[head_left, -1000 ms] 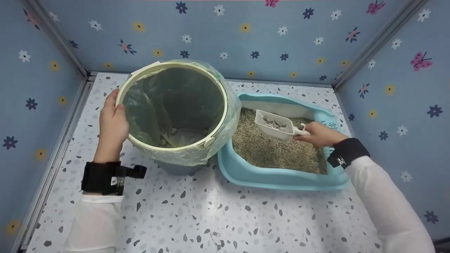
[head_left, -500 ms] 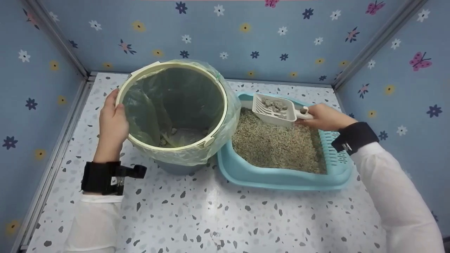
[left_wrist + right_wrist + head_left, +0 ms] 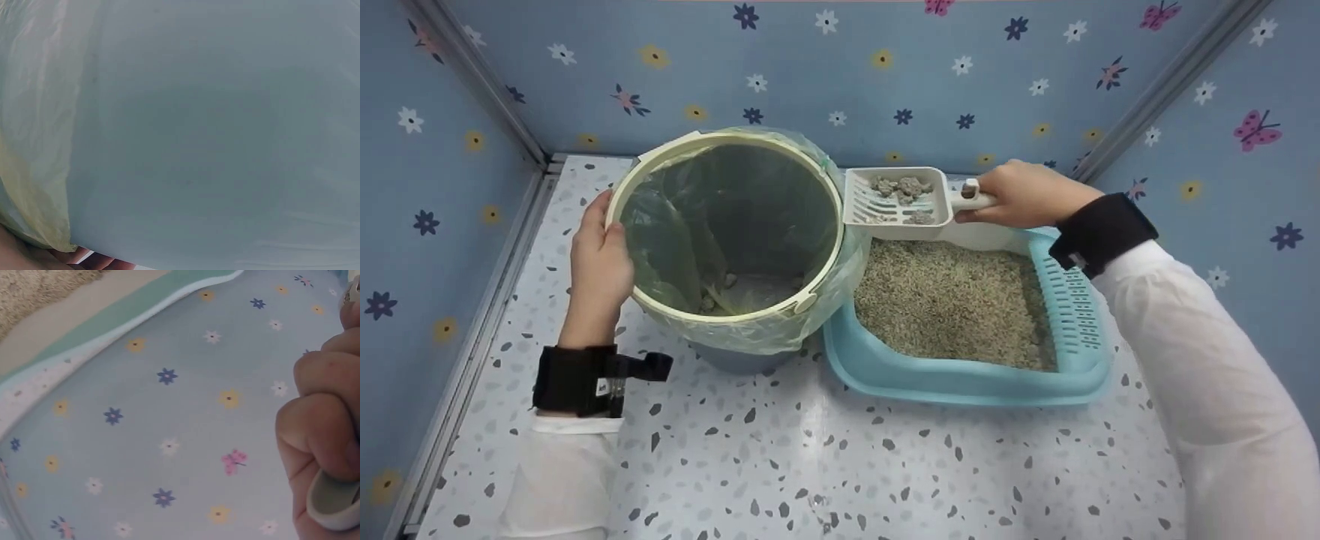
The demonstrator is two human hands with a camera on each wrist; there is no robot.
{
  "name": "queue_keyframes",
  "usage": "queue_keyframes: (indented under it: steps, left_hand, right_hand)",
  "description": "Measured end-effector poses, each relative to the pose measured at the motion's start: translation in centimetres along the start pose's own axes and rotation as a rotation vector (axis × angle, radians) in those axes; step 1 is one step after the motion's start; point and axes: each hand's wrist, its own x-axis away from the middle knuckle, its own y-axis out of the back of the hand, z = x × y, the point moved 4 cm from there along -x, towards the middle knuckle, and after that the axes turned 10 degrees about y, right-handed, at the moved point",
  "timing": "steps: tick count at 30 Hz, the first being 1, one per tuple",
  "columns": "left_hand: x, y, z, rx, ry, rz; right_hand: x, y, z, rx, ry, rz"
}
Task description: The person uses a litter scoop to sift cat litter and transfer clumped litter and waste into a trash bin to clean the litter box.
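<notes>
Scoop points left, long axis crosswise; right hand grips it, left hand bin.

Beyond and beside both grips, blue walls with flowers and butterflies meet at grey corner strips; beneath them lies a white, grey-speckled surface.

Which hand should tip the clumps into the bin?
Probably the right hand: it holds the scoop with the clumps, beside the bin in the head view. The left hand is busy holding the bin.
</notes>
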Motion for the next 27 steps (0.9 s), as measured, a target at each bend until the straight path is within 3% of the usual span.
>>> queue_keyframes:
  steps: [9, 15, 22, 27]
  left_hand:
    - [-0.1, -0.1, 0.0, 0.009, -0.005, -0.006]
    - [-0.1, 0.0, 0.1, 0.011, -0.006, 0.004]
    - [-0.1, 0.1, 0.3, 0.016, 0.01, 0.011]
    - [-0.2, 0.3, 0.3, 0.02, 0.009, -0.002]
  right_hand:
    - [-3.3, 3.1, 3.5, 0.155, 0.029, 0.108]
    - [-5.4, 4.7, 6.3, 0.287, 0.091, 0.152]
    - [-7.0, 6.1, 9.7, 0.489, 0.22, 0.075]
    - [-7.8, 6.5, 12.0, 0.643, 0.216, 0.022]
